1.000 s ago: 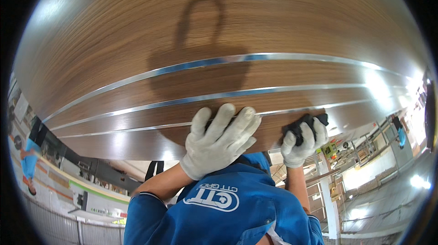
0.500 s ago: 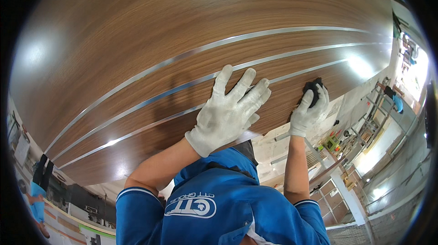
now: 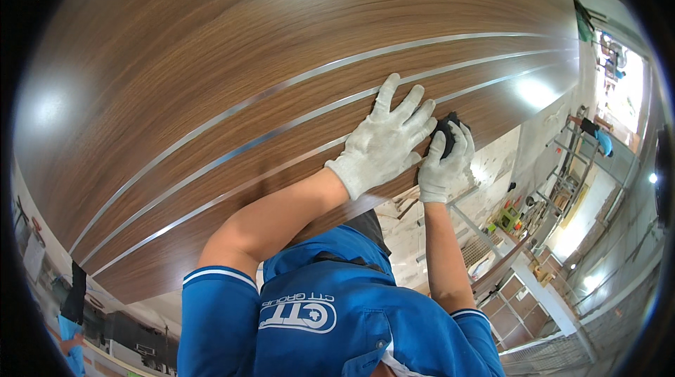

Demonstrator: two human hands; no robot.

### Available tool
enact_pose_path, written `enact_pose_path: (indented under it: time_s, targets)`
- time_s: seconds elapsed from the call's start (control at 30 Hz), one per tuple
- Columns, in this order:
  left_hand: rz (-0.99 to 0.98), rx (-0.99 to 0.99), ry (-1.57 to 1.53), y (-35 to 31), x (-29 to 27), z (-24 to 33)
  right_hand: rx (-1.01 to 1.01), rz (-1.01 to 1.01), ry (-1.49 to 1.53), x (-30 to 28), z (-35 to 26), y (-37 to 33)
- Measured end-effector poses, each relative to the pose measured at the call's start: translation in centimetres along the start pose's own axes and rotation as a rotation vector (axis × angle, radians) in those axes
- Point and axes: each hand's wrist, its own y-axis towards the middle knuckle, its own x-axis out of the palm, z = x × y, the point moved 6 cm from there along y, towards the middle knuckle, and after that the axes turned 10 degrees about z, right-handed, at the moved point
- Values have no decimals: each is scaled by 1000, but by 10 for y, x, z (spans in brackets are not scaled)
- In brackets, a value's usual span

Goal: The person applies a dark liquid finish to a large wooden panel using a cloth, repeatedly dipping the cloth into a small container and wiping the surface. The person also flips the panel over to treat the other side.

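Note:
A large brown wood-grain panel (image 3: 211, 75) fills the upper view, with three shiny metal strips (image 3: 316, 72) running along it. My left hand (image 3: 387, 139), in a white work glove, lies flat on the panel with its fingers spread over the lower strips; it holds nothing. Close to its right, my right hand (image 3: 450, 166), gloved too, grips a crumpled black cloth (image 3: 443, 131) against the panel near its front edge. The fingers wrap round the cloth and hide part of it.
Metal frames (image 3: 562, 159) and a green tool or machine (image 3: 508, 218) stand on the workshop floor to the right. A person in light blue (image 3: 602, 141) is at the far right; another person (image 3: 70, 328) shows at the lower left.
My right hand has moved left with the black cloth, nearer my left hand. The left hand has shifted right and slightly farther up the panel.

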Motion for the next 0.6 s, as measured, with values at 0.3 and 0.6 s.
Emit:
enact_pose_path:
  time_s: [0.3, 0.6]
  targets:
    - [31, 15, 98, 12, 16, 11, -19, 60, 37, 4, 1, 0]
    - [108, -90, 112, -4, 14, 15, -148, 76, -19, 3, 2, 3]
